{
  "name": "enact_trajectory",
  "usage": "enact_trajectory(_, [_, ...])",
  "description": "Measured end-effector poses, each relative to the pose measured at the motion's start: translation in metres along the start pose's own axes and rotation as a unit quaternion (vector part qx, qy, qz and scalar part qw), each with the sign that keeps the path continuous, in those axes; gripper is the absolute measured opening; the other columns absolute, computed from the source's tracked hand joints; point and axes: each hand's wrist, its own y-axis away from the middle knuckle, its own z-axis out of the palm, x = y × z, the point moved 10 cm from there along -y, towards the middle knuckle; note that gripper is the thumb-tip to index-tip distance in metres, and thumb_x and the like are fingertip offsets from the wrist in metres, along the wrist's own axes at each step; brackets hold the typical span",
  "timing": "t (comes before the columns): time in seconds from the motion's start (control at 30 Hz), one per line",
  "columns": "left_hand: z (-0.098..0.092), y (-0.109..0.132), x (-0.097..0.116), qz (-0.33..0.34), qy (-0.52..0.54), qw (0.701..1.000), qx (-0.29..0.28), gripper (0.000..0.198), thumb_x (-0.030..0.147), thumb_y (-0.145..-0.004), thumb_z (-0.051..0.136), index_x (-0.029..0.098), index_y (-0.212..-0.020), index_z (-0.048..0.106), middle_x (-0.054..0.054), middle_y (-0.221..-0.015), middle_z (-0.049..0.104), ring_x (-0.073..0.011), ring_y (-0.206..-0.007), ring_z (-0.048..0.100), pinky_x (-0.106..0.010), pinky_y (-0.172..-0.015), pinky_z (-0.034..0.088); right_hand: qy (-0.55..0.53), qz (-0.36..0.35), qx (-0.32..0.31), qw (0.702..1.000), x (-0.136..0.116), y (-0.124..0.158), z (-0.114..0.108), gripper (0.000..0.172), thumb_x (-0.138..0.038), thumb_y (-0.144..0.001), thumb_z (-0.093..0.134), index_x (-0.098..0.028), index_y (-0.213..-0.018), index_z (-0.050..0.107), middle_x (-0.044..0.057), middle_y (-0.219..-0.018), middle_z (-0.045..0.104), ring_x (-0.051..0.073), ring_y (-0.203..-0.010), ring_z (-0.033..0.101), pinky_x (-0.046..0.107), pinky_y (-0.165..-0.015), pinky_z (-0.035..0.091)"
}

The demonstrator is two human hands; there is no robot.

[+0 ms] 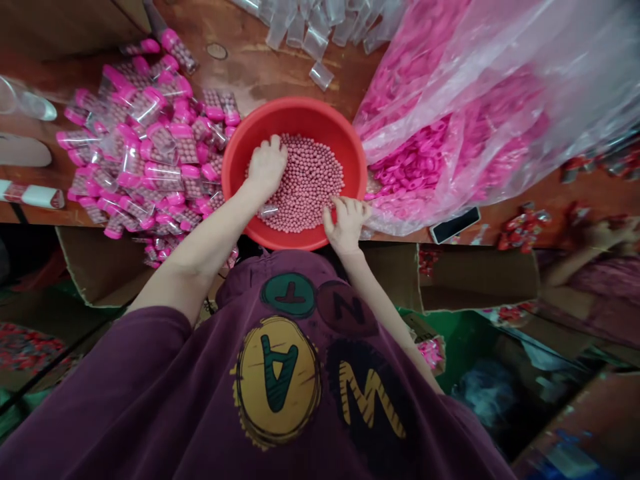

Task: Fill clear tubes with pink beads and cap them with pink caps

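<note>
A red plastic bowl [295, 107] holds a heap of small round pink beads [315, 173]. My left hand [269, 165] is inside it on the left, fingers curled down at the beads; whatever they hold is hidden. Below that wrist, a small clear tube [269, 211] lies among the beads. My right hand [346, 221] grips the bowl's near right rim, its fingers bent and its thumb toward the beads. To the left is a large pile of bead-filled clear tubes with pink caps [165, 177]. Pink plastic pieces [413, 163] lie in a clear bag right of the bowl.
Empty clear tubes [317, 37] lie at the back of the wooden table [240, 60]. A phone [455, 225] sits at the front edge, near small red items [524, 228]. Cardboard boxes [477, 277] stand below the edge. Another person's arm [575, 260] is at far right.
</note>
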Motion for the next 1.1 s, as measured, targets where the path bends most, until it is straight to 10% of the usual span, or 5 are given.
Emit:
enact_trajectory(0.33, [0.094, 0.014, 0.104, 0.122, 0.074, 0.986, -0.088, 0.055, 0.007, -0.106, 0.034, 0.008, -0.146, 0.073, -0.025, -0.159, 0.063, -0.0384, -0.145, 0.062, -0.051, -0.121, 0.051, 0.002, -0.008, 0.023, 1.0, -0.001, 0.0, 0.01, 0.041, -0.044, -0.111, 0.048, -0.025, -0.116, 0.083, 0.012, -0.118, 0.085, 0.033, -0.123, 0.071, 0.063, -0.132, 0.033])
enact_trajectory(0.67, [0.057, 0.048, 0.036, 0.059, 0.402, 0.912, -0.058, 0.061, 0.009, -0.098, 0.055, 0.012, -0.159, 0.062, -0.017, -0.169, 0.064, -0.0231, -0.158, 0.061, -0.046, -0.137, 0.044, -0.035, 0.013, 0.029, 0.999, -0.001, -0.004, 0.002, 0.04, -0.037, -0.109, 0.044, -0.022, -0.127, 0.077, 0.013, -0.116, 0.084, 0.033, -0.12, 0.072, 0.063, -0.131, 0.033])
enact_trajectory(0.87, [0.044, 0.077, 0.006, -0.035, 0.497, 0.862, -0.096, 0.059, 0.012, -0.103, 0.045, 0.018, -0.161, 0.055, -0.015, -0.148, 0.077, -0.0234, -0.129, 0.079, -0.039, -0.099, 0.068, -0.102, 0.001, 0.009, 0.995, -0.024, -0.022, -0.009, 0.042, -0.029, -0.107, 0.042, -0.018, -0.134, 0.072, 0.017, -0.126, 0.08, 0.033, -0.118, 0.073, 0.06, -0.12, 0.048])
enact_trajectory(1.1, [0.07, 0.077, -0.008, -0.032, 0.503, 0.86, -0.078, 0.048, 0.026, -0.113, 0.035, 0.017, -0.14, 0.073, -0.011, -0.108, 0.082, -0.0223, -0.081, 0.08, -0.037, -0.071, 0.066, -0.203, -0.14, -0.081, 0.966, -0.083, -0.038, 0.009, 0.047, -0.014, -0.1, 0.042, -0.019, -0.137, 0.071, 0.015, -0.133, 0.075, 0.028, -0.128, 0.07, 0.049, -0.117, 0.059])
